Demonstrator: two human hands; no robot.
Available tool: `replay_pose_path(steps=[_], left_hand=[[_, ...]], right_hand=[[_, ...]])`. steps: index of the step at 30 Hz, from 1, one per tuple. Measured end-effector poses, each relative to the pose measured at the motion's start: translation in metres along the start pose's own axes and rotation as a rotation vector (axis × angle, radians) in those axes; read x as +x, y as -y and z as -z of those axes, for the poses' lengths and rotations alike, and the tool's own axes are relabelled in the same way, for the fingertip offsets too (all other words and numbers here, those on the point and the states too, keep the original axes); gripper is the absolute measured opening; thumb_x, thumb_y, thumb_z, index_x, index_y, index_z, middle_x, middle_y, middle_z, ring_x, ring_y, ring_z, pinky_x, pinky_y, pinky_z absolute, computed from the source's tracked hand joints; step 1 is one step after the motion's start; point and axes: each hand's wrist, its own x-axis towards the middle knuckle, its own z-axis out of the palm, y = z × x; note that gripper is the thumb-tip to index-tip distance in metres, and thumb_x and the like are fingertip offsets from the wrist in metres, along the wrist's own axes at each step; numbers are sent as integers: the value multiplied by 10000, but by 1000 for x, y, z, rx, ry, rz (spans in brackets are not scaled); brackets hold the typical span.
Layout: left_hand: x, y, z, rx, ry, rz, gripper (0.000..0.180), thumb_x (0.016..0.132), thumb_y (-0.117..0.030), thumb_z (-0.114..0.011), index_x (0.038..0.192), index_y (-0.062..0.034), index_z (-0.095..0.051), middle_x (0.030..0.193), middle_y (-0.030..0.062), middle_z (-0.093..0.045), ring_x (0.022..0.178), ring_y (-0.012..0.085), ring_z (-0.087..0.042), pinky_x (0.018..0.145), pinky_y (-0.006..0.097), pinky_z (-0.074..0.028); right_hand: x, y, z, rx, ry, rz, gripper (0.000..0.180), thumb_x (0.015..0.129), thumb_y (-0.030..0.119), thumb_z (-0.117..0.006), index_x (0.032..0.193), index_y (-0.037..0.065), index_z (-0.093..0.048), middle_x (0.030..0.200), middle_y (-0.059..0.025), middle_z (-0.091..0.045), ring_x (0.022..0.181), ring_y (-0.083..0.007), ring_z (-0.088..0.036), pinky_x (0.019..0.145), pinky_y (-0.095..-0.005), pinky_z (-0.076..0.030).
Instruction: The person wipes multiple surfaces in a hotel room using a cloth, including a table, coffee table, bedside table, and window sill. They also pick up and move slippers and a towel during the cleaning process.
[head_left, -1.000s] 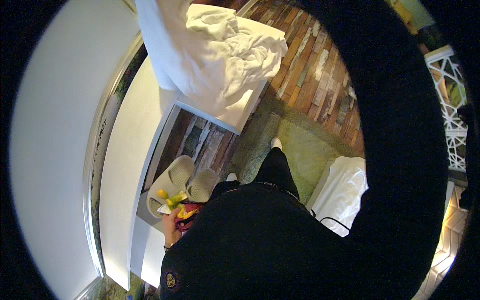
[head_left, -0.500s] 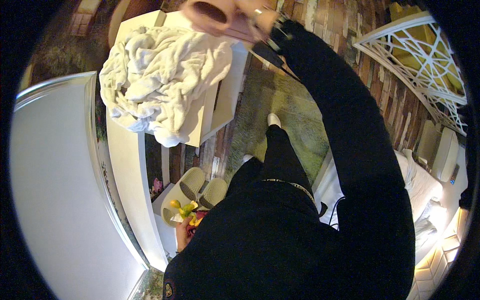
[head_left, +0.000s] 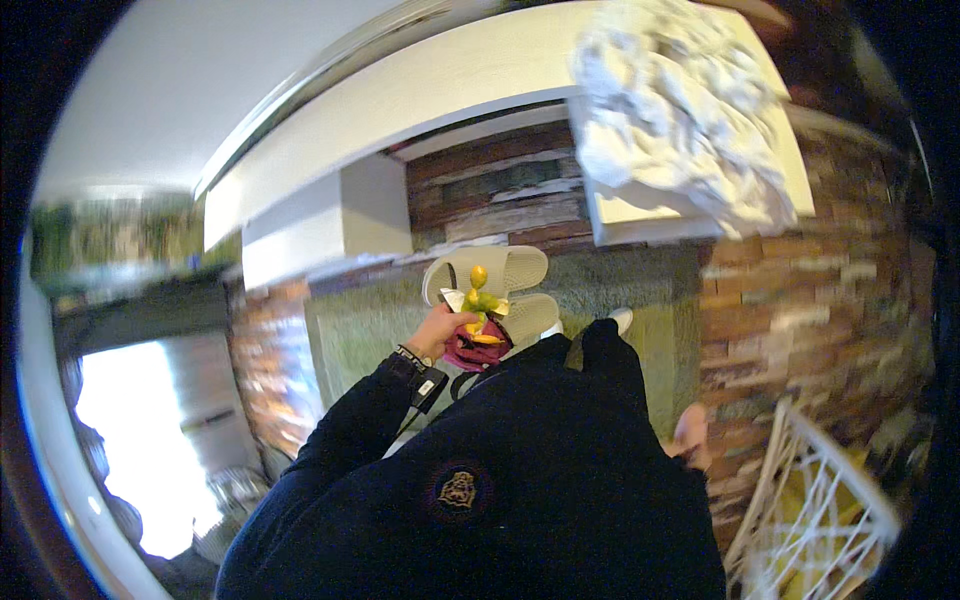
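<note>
A bundle of small things, a yellow-green toy (head_left: 478, 290) among them, is held closed in the left hand (head_left: 437, 330), just in front of the pale slippers (head_left: 490, 285) on the rug. Nothing has been set down yet. The right hand (head_left: 692, 432) hangs beside the hip; its grip cannot be told.

Dark navy jacket (head_left: 480, 500) with round crest, beaded wristband (head_left: 410, 356).
</note>
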Motion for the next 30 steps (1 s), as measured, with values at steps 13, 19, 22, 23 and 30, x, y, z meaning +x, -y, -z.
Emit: replay_pose_path(steps=[13,19,22,23,30], left_hand=[[128,216,-18,-774,-793,23,192,817,-80,-664,994,-23,-618,772,48,-649,573,185,-620,483,326,-511],[119,217,-118,-1002,-924,-184,323,801,-16,-648,1116,-16,-574,919,73,-663,748,179,-665,653,308,-560],[114,242,-131,-1057,-953,-217,329,792,-17,-659,1111,-22,-578,901,61,-659,692,158,-649,587,283,-542],[103,254,-125,-1069,-931,-158,336,789,-19,-664,1113,-22,-576,900,60,-657,677,156,-643,572,274,-536],[19,345,-51,-1191,-955,-277,439,777,2,-666,1197,-10,-539,1040,81,-646,893,206,-653,783,342,-548]], right_hand=[[301,41,-238,-653,556,22,190,837,145,-648,958,58,-530,895,-79,-605,646,-193,-568,506,-309,-480],[385,88,-431,-1402,1066,1148,184,891,199,-542,1046,102,-552,687,-63,-523,505,-225,-553,426,-345,-470],[344,79,-493,-1338,1179,820,188,902,204,-533,1065,111,-541,706,-67,-522,519,-232,-552,442,-362,-477],[318,70,-509,-1268,1149,552,190,905,206,-530,1071,114,-538,713,-68,-522,523,-234,-551,447,-368,-480],[58,-51,-587,-1169,1190,94,202,931,217,-511,1115,134,-513,759,-76,-521,556,-249,-547,483,-408,-496]])
